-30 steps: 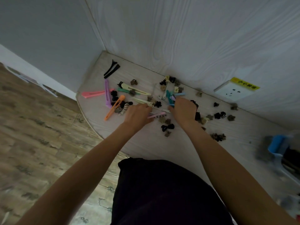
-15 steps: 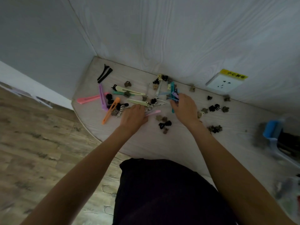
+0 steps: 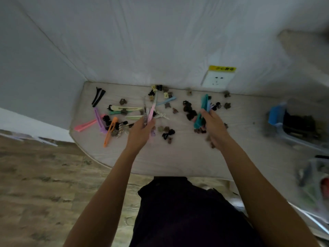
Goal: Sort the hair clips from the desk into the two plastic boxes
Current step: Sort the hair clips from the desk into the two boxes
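gripping long clips in each grip — left hand [image 3: 140,132] pink clip [image 3: 151,111], right hand [image 3: 214,126] teal clips [image 3: 203,111].

two hands [image 3: 142,129], two boxes [image 3: 277,114], one socket [image 3: 218,80]

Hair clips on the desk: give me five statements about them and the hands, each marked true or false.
1. The right hand grips a bunch of long teal and blue clips. True.
2. The left hand holds nothing. False: it holds several long clips, one of them a pink clip.
3. The orange clip lies on the desk left of the left hand. True.
4. The black clips lie inside the blue-lidded plastic box. False: they lie at the desk's far left corner.
5. A wall socket sits behind the desk. True.
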Demonstrator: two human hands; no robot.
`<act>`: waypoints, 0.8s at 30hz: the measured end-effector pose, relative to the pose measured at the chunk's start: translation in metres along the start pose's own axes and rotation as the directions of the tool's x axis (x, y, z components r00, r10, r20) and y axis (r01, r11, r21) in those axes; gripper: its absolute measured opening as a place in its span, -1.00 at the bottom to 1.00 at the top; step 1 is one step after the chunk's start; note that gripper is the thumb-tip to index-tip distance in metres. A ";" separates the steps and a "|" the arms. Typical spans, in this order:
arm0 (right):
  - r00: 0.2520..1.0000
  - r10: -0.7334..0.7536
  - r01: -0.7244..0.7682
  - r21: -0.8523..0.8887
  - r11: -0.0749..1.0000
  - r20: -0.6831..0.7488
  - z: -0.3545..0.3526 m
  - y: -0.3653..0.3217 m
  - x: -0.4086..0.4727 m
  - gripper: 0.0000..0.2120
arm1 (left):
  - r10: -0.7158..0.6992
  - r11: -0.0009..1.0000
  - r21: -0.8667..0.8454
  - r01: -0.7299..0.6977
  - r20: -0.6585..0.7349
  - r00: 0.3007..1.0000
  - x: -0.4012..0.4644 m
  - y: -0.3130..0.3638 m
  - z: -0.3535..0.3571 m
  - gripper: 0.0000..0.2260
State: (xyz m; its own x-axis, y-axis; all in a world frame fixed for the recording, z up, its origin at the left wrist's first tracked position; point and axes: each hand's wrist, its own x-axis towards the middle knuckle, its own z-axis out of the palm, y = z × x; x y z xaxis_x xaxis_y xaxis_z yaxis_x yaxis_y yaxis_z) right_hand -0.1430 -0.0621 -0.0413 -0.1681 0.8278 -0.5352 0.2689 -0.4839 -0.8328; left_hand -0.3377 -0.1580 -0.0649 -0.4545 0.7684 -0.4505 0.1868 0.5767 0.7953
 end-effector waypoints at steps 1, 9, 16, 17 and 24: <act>1.000 -0.010 0.010 0.040 0.999 -0.003 -0.010 0.003 -0.009 -0.77 | -0.010 0.998 -0.055 0.010 0.004 1.000 -0.004 0.005 0.003 -0.76; 0.892 -0.186 0.098 -0.225 0.969 -0.413 -0.206 0.066 -0.129 -0.85 | 0.070 0.958 -0.286 0.034 0.345 0.936 -0.076 0.053 0.140 -0.85; 0.844 -0.111 -0.307 -0.643 0.702 -0.524 -0.313 0.126 -0.134 -0.68 | 0.187 0.973 -0.214 -0.083 0.533 0.825 -0.143 0.079 0.258 -0.88; 0.873 -0.073 -0.313 -0.670 0.673 -0.481 -0.319 0.132 -0.130 -0.72 | 0.188 0.975 -0.207 -0.086 0.550 0.814 -0.151 0.082 0.271 -0.89; 0.913 -0.091 -0.151 -0.537 0.830 -0.398 -0.326 0.147 -0.137 -0.82 | 0.146 0.989 -0.081 -0.121 0.582 0.800 -0.184 0.102 0.326 -0.87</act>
State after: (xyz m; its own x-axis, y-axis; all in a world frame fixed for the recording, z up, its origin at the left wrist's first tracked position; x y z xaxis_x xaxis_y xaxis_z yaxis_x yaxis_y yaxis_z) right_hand 0.2287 -0.1537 -0.0440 0.1992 0.9128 -0.3564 0.7581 -0.3740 -0.5342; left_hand 0.0491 -0.1500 -0.0327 0.1699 0.8603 -0.4807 0.1690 0.4551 0.8742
